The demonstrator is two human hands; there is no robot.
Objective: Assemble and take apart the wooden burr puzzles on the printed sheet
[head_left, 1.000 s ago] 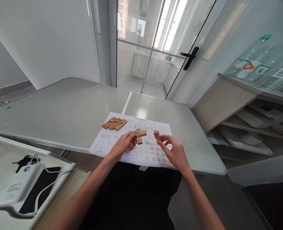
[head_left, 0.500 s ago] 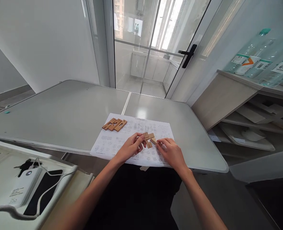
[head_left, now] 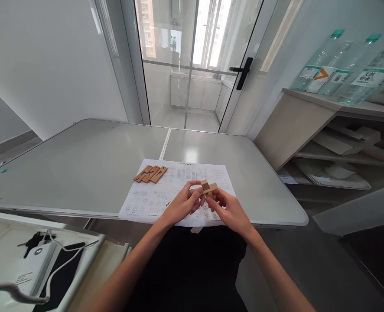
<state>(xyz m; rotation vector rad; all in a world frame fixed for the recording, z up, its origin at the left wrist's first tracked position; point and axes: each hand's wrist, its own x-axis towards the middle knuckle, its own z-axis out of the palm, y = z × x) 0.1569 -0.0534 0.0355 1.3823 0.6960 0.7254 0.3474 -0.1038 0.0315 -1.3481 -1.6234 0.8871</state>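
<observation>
Both hands meet over the near edge of a printed instruction sheet (head_left: 153,200) on the grey table (head_left: 81,164). My left hand (head_left: 183,204) and my right hand (head_left: 228,209) pinch a small cluster of interlocked wooden puzzle pieces (head_left: 207,187) between their fingertips, a little above the paper. Three more flat notched wooden pieces (head_left: 150,173) lie side by side on the sheet's far left corner, well apart from the hands.
A white power bank with a cable (head_left: 32,264) and a dark phone lie on a low surface at the lower left. Shelves with cardboard (head_left: 338,147) and large water bottles (head_left: 325,69) stand to the right. A glass door (head_left: 192,65) is behind the table.
My hands have come together: the piece held apart in my right hand now sits against the cluster in my left. The view has tilted and shifted slightly.
</observation>
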